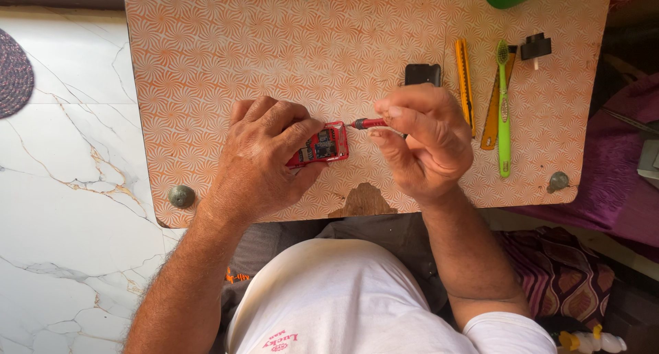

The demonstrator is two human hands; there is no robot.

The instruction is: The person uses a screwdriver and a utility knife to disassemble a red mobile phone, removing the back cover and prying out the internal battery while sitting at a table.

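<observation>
Board (324, 145) open, circuitry exposed, on table (274, 59) near front edge | left hand (264, 155) fingers curled round it, pinning it | right hand (422, 138) pinching red screwdriver (366, 123), tip at board's top-right corner | judged mid-work; black cover (422, 73) lies apart, refitting undone.

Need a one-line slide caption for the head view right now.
Left hand steadies a small red circuit board while right hand applies a red-handled screwdriver on the patterned table.
</observation>
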